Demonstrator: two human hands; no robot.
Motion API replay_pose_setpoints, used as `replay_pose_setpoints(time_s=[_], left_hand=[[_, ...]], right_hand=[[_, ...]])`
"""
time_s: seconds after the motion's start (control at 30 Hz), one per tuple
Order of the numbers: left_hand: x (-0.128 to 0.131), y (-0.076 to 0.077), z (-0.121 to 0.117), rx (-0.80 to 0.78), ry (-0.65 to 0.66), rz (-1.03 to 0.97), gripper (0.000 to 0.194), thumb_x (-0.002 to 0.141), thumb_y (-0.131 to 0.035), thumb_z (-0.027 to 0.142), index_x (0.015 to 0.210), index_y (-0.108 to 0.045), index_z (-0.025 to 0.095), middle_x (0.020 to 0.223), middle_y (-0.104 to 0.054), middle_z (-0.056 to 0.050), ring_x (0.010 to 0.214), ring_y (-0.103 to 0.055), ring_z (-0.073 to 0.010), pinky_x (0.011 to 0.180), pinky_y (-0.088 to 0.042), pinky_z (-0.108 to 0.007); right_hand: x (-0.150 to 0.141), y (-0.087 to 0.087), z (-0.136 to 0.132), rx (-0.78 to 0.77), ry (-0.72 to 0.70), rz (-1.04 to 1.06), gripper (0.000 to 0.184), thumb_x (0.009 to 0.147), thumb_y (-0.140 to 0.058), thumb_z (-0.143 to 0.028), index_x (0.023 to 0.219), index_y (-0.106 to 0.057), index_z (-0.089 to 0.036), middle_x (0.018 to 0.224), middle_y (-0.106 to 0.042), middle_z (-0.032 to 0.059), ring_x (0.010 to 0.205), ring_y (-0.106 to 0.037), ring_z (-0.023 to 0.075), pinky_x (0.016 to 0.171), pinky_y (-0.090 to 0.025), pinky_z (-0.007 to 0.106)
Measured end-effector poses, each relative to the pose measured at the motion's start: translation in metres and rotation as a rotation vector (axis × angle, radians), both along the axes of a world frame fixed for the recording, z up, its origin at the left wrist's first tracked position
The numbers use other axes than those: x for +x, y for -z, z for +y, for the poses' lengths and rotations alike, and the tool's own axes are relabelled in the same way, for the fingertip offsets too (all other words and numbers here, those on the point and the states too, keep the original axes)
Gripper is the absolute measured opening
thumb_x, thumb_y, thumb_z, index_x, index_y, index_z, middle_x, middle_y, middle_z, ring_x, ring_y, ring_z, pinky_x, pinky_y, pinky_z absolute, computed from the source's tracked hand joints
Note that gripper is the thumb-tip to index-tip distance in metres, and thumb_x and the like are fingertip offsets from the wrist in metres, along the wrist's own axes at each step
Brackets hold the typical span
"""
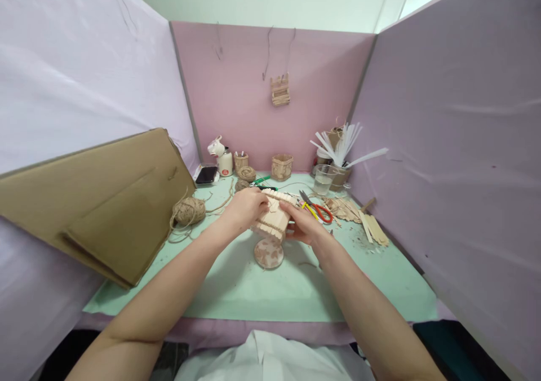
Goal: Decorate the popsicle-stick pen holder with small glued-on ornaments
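Between my hands is a small craft-stick pot (274, 218), pale wood with scalloped stick ends and twine bands around it. My left hand (250, 207) is closed at its upper left, fingertips curled against the sticks. My right hand (305, 224) grips the pot's right side, thumb on the face toward me and fingers partly hidden behind. Just below the pot, a round disc (269, 255) with brown and white blotches is on the table; whether the two touch I cannot tell. Red-handled scissors (323, 214) lie just right of my right hand, near a yellow tool (310, 210).
A twine ball (189, 211) and leaning cardboard (122, 212) are on the left. At the back stand a round basket (282, 167), a clear water cup (323, 179) and white strips (344, 144). Loose wooden sticks (372, 229) lie right. Partitions enclose the green table (236, 299).
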State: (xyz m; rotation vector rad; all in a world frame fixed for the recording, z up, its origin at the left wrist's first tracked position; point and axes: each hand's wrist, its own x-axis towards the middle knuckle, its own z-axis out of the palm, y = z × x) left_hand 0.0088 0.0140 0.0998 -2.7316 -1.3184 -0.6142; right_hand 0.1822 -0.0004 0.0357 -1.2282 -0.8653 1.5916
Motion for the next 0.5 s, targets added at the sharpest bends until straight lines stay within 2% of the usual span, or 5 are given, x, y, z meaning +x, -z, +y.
replay_pose_setpoints(time_s=[0.17,0.33,0.4,0.5], left_hand=[[-0.005,0.010,0.000,0.019,0.046,-0.147,0.016,0.082,-0.052,0.020,0.083,-0.068,0.017,0.085,-0.063,-0.006,0.082,-0.059,-0.0196,0.074,-0.045,-0.031],[-0.018,0.026,-0.003,0.160,0.189,-0.383,0.026,0.088,-0.047,0.024,0.108,-0.062,0.019,0.106,-0.062,-0.009,0.101,-0.056,-0.0202,0.089,-0.045,-0.036],[-0.025,0.034,-0.003,0.233,0.275,-0.391,0.028,0.089,-0.044,0.021,0.110,-0.061,0.019,0.112,-0.060,-0.010,0.106,-0.054,-0.0201,0.092,-0.044,-0.038],[-0.033,0.044,-0.003,0.322,0.334,-0.376,0.028,0.087,-0.045,0.018,0.109,-0.062,0.020,0.114,-0.061,-0.011,0.108,-0.054,-0.0203,0.093,-0.044,-0.039]], right_hand=[[0.001,0.000,0.000,-0.013,-0.006,0.017,0.039,0.070,-0.071,-0.049,0.099,-0.061,-0.026,0.105,-0.065,0.0062,0.082,-0.063,0.0210,0.067,-0.054,0.040],[0.005,-0.001,-0.002,0.014,-0.038,0.037,0.042,0.071,-0.068,-0.053,0.102,-0.061,-0.025,0.106,-0.065,0.0076,0.086,-0.063,0.0214,0.071,-0.054,0.040],[0.005,-0.003,-0.004,0.032,-0.043,0.034,0.043,0.071,-0.068,-0.052,0.104,-0.060,-0.026,0.109,-0.065,0.0078,0.089,-0.063,0.0222,0.072,-0.054,0.041],[0.004,-0.006,-0.009,0.068,-0.026,0.018,0.043,0.070,-0.070,-0.051,0.105,-0.059,-0.029,0.113,-0.064,0.0062,0.092,-0.063,0.0231,0.071,-0.054,0.041]])
